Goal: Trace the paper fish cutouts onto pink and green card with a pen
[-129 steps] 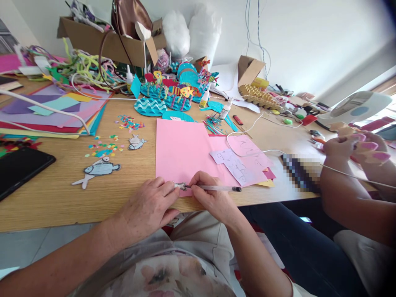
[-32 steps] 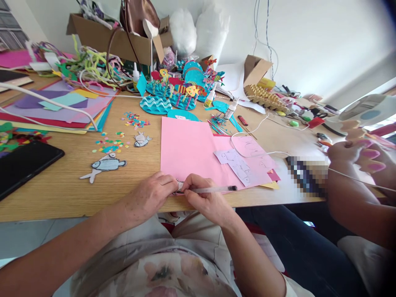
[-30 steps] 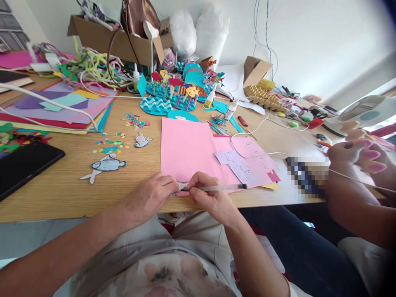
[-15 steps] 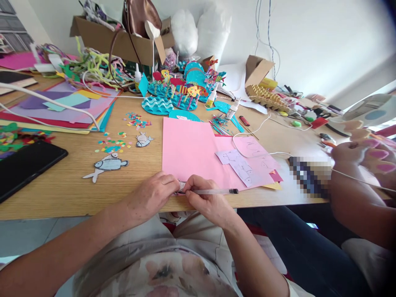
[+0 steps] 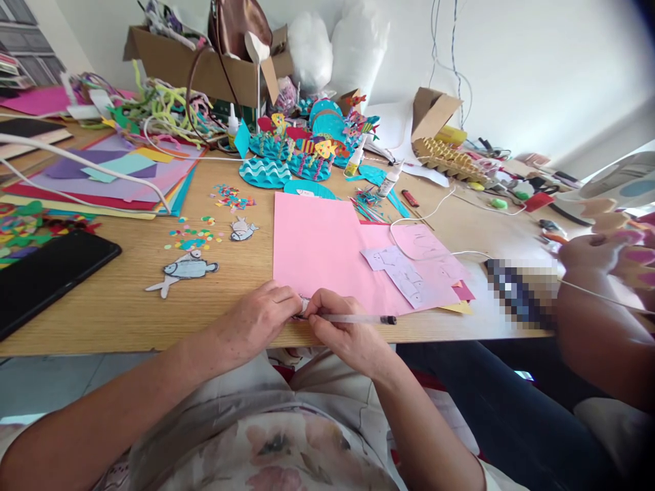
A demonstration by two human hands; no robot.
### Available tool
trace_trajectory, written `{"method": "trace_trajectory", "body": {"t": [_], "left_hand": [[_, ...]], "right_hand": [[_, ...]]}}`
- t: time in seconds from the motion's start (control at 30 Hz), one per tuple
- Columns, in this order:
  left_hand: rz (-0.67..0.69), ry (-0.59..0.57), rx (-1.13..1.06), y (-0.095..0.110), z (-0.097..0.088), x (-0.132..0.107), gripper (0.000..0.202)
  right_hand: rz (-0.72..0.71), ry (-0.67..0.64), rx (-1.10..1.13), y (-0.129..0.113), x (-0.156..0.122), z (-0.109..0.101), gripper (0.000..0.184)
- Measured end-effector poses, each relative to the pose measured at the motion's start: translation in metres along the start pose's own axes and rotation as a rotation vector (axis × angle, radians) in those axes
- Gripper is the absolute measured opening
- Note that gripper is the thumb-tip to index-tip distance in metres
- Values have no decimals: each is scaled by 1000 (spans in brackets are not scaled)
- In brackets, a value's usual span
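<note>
At the table's front edge my left hand [image 5: 263,315] has its fingers closed together on a small paper cutout [image 5: 305,305] with dark drawn lines. Most of that cutout is hidden by my fingers. From the other side, my right hand [image 5: 340,329] pinches the cutout's edge with thumb and forefinger. A pen [image 5: 366,318] with a clear barrel and black end lies in the same hand, pointing right. Under and beyond my hands is pink paper [image 5: 317,235]. To the left lie a fish cutout outlined in black [image 5: 192,268] and a smaller one [image 5: 242,229].
A black phone [image 5: 56,276] and paper confetti [image 5: 194,239] are on the left. Lilac paper with drawings [image 5: 399,276] lies right of the pink sheet. Blue sea-themed crafts [image 5: 263,172] and glue bottles [image 5: 391,181] stand behind. At right is another person's arm [image 5: 588,300].
The whole view has shifted slightly, so the table's things appear a little further right. My hands keep almost the same pose around the cutout.
</note>
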State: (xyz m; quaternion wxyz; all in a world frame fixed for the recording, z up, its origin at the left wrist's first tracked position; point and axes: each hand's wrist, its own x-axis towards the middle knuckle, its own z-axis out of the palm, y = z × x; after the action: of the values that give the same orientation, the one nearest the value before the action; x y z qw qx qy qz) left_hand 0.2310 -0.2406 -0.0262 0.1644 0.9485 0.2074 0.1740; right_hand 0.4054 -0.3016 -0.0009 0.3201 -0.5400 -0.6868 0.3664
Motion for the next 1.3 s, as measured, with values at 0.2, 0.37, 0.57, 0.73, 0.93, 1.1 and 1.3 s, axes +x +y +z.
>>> {"method": "trace_trajectory", "body": {"t": [0.2, 0.37, 0.57, 0.73, 0.93, 1.1, 1.3], "left_hand": [[-6, -11, 18, 0, -1, 0, 19], [3, -16, 27, 0, 0, 1, 20], [2, -17, -40, -2, 0, 0, 20], [9, -10, -96, -6, 1, -2, 17], [11, -5, -102, -6, 2, -1, 17], [13, 9, -69, -4, 2, -1, 18], [-7, -32, -33, -1, -2, -1, 16]], "right_hand": [[17, -4, 22, 0, -4, -3, 13], [52, -2, 104, 1, -6, -3, 11], [49, 18, 135, 1, -5, 2, 9], [1, 10, 48, 0, -3, 5, 9], [-23, -8, 31, -1, -1, 5, 10], [-33, -9, -6, -4, 0, 5, 11], [-1, -10, -28, -2, -4, 3, 11]]}}
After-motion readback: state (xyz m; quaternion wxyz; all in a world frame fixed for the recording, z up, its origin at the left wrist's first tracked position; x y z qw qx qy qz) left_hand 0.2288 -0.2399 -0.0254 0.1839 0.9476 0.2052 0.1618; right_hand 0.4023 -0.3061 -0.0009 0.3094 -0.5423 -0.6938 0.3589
